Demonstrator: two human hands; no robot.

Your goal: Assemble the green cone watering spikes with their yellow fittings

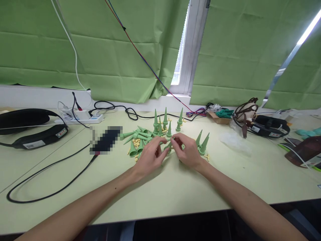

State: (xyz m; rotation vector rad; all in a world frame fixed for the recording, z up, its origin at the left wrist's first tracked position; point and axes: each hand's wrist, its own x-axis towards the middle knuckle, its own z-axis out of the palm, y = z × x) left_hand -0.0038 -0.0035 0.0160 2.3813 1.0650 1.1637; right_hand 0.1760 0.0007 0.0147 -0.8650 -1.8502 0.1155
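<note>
Black padded gear (pixel 41 142) with a white label sits at the far left of my feed, and next along is a white power strip (pixel 96 119) with plugs in it. A black cable (pixel 42 201) loops across the pale table (pixel 173 194) and ends at a dark slab (pixel 106 140) (pixelated, so I can't read anything off it).

Right of that I've got a heap of green cones (pixel 132 150), mostly lying over each other, with little yellow pieces (pixel 136 143) in among them. My left hand (pixel 152 152) is at the heap's near right edge, thumb and forefinger curved with a gap between them, reaching to a small green part (pixel 169 146) that sits between both hands. Behind it, a few green spikes (pixel 155 117) stand upright on the table.

My right hand (pixel 185 150) comes in from the other side, fingertips bunched close by the top of that same part. Honestly can't tell whether either hand has a real grip; the fingers hide too much.

Just right of that hand, more green spikes (pixel 204 144) stand near a loose yellow bit (pixel 207 156). Then crumpled clear plastic (pixel 235 142), another black headset-like thing (pixel 271 127), and a brown bottle (pixel 299 155) on its side.
</note>
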